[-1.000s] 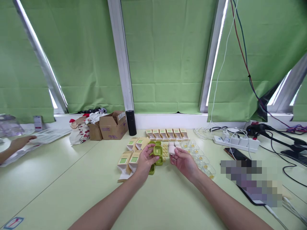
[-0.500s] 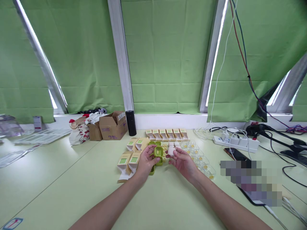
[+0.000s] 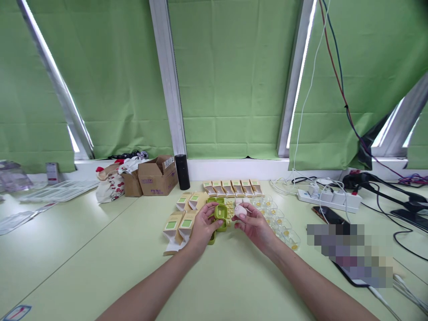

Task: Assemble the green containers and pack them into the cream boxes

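My left hand [image 3: 202, 228] grips a small green oval case [image 3: 220, 211] between thumb and fingers, just above the table. My right hand [image 3: 254, 226] pinches a small pale pink rounded piece [image 3: 240, 210] right beside the case, a few centimetres to its right. More green cases [image 3: 211, 237] lie under and behind my left hand. Beige cartons with green labels [image 3: 179, 225] lie to the left, and a row of the same cartons [image 3: 233, 187] stands behind. Clear little trays with yellow bits [image 3: 282, 227] run off to the right of my right hand.
Brown cardboard boxes [image 3: 157, 177], a printed bag [image 3: 110, 185] and a black cylinder [image 3: 182, 171] stand at the back left. A white power strip [image 3: 329, 199] with cables, a phone [image 3: 329, 215] and black leads lie on the right. Clear plastic trays [image 3: 56, 191] lie far left.
My right hand has brought the pink piece closer to the green case and turned it. The other person's hand at the far left, seen one second ago, has gone from view.
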The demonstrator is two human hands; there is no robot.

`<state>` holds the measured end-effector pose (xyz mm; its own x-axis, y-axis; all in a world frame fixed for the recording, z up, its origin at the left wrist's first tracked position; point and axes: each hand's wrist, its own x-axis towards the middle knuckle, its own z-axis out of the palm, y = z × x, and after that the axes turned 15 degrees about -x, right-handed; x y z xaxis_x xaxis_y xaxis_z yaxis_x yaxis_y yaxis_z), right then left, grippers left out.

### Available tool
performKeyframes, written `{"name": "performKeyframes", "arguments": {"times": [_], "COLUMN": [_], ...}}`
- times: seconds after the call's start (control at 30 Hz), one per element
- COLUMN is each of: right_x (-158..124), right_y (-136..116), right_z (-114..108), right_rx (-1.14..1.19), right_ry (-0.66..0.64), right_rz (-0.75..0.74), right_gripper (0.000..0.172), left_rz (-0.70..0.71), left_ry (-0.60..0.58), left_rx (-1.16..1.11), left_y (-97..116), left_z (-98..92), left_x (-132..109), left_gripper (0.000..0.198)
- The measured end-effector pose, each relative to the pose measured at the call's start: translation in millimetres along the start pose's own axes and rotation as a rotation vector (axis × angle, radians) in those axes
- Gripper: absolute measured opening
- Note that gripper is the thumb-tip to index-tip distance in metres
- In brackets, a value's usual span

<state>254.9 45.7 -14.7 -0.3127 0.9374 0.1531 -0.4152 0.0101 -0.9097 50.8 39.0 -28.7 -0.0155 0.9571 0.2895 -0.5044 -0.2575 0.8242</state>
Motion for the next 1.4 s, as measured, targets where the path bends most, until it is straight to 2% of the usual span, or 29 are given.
{"name": "performKeyframes", "arguments": {"times": [0.2,0.53,0.77,1.0,1.4], "right_x": [-1,3,1,-2,-1], "right_y": [-2,0,-3,-5,0], "right_z": [3,4,3,6,5], "right_rx": [-0.022,-0.122,-0.074,-0.101,-0.284], "right_ry": [0.003,0.104,0.055,0.049,0.068], "right_rz": [-0.011,0.031,0.025,0.006,-0.066], "right_gripper": [0.047,0.046,0.051,0.047,0.044], "left_rz": [0.005,0.056,0.102,0.155,0.224], "left_ry": [0.016,0.020,0.037,0.044,0.068], "left_rx": [0.027,0.150,0.249,0.336,0.451], "left_y": [2,4,8,10,11], "left_z": [1.7,4.8,9.8,11.4,13.7], "left_x": [-1,-2,-4,-7,-12], "left_gripper": [0.064,0.057,0.054,0.051,0.049]}}
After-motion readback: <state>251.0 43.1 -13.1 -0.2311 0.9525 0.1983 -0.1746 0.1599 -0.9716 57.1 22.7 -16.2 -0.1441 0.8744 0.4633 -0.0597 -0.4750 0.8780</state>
